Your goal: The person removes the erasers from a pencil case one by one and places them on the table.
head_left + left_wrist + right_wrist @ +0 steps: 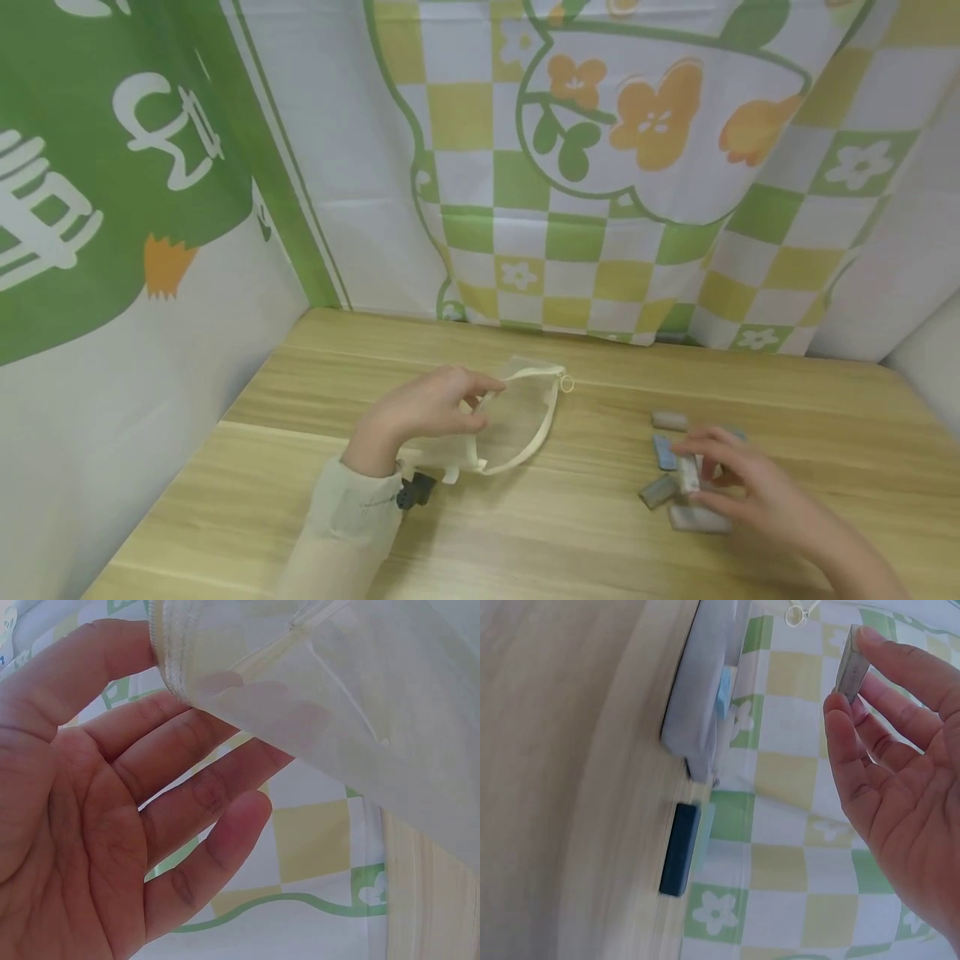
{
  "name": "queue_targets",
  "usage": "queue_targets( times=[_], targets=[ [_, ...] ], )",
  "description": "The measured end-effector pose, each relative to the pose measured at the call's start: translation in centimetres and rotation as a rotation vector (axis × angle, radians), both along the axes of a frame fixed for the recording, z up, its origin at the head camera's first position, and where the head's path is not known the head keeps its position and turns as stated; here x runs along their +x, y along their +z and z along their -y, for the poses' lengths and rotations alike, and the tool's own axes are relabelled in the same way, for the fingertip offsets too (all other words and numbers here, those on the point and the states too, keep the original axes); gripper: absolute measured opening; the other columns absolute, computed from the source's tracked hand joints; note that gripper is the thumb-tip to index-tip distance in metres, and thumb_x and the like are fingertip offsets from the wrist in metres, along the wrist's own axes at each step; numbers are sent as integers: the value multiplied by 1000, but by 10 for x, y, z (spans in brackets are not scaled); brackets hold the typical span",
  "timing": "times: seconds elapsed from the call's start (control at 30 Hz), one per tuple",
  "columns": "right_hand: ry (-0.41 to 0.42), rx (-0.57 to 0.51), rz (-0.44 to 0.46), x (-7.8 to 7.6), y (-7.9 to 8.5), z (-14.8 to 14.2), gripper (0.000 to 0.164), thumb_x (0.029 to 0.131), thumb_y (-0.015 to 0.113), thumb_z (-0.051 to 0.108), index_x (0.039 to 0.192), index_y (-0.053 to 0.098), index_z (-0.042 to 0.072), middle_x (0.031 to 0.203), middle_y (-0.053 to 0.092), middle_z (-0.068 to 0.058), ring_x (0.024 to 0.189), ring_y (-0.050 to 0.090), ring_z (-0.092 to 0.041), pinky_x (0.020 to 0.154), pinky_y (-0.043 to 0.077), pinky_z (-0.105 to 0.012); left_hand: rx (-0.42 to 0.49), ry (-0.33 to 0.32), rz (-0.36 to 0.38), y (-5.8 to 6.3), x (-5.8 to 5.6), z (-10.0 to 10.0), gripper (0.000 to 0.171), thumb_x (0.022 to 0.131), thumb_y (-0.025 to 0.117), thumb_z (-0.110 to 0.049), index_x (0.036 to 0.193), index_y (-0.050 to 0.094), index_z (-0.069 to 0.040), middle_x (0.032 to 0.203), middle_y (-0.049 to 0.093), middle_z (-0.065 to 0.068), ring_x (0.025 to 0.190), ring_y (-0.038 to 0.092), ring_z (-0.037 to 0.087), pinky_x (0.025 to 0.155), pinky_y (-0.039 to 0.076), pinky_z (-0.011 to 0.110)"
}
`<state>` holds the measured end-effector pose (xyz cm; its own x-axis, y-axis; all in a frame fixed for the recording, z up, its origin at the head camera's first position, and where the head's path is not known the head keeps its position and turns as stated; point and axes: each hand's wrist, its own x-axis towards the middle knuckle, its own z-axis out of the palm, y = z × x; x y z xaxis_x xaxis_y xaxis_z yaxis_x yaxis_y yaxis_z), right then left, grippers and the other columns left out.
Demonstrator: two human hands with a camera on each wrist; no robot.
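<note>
My left hand (431, 408) pinches the edge of a translucent zip pouch (542, 429), whose mouth gapes with its pale zipper towards the right. In the left wrist view the thumb lies on one side of the zipper edge (174, 664), and fingertips show through the film behind it. Over at the right, my right hand (772, 496) holds a small pale rectangular block (853, 666) between thumb and fingertips, raised above the table. Beneath and around it lie a blue block (664, 452), a dark grey block (658, 492) and a larger grey block (699, 518).
A short grey piece (669, 421) lies behind the blue block. The right wrist view shows a dark navy block (680, 850) on the wooden table (570, 533). A black wrist camera (415, 492) sits by the left sleeve. Patterned cloth (570, 242) hangs along the table's back edge.
</note>
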<state>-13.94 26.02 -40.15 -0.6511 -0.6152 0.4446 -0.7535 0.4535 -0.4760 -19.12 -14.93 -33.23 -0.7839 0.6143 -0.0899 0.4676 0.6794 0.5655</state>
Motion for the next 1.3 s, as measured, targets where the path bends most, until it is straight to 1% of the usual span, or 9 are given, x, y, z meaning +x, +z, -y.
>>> queue_targets(
  times=[0.13,0.23,0.47,0.63,0.83,0.93,1.07,1.23,1.3],
  targets=[
    [-46,7,-21,5,1,-6,64,67,82,-8,126,62,4,122,52,7,84,50,0,67,51,-15,7,-8,4,0,1,0,52,88,62,-12,139,56,-1,140,61,11,114,66,29,97,54,45],
    [-85,25,3,9,1,-12,63,68,82,-6,127,62,6,118,51,10,84,50,1,70,55,-17,9,-11,5,-1,1,0,52,88,62,-12,139,55,-1,140,61,12,114,66,30,97,54,45],
    [-116,52,32,11,0,-23,60,71,81,-5,127,61,5,120,52,12,86,52,4,66,57,-20,15,1,17,0,2,0,52,89,62,-13,139,55,-2,141,59,11,115,66,28,98,53,46],
    [-101,47,12,11,-5,-33,65,67,81,-9,128,61,6,118,51,14,86,52,5,61,56,-20,29,11,40,0,2,-1,53,89,63,-14,140,55,-2,142,59,11,118,64,31,101,52,48],
    [-72,28,-4,11,-12,-42,71,64,81,-12,129,61,9,119,50,16,86,53,4,60,55,-19,18,17,37,0,1,-3,53,89,63,-14,141,55,-3,142,59,9,118,64,29,101,52,45],
    [-60,28,-1,11,-14,-44,70,63,81,-13,126,62,9,123,49,19,85,52,4,60,55,-19,6,13,23,0,1,-3,53,90,63,-15,141,55,-4,141,60,8,117,65,27,100,53,43],
    [-58,35,14,11,-16,-49,66,64,81,-11,124,63,9,127,48,21,84,51,4,60,55,-19,6,2,14,1,1,-4,52,90,63,-14,140,55,-3,141,60,9,116,65,26,99,53,43],
    [-85,58,26,12,-20,-57,62,65,81,-9,122,63,9,124,49,20,86,49,5,60,54,-19,14,-5,20,-1,0,-4,51,91,62,-14,140,55,-2,142,59,10,116,65,28,100,52,46],
    [-106,80,16,13,-22,-60,61,65,82,-8,120,63,9,125,47,23,88,48,7,60,54,-19,11,-6,14,-3,0,-5,51,90,62,-14,140,55,-2,142,59,10,116,65,28,100,53,46]
  ],
)
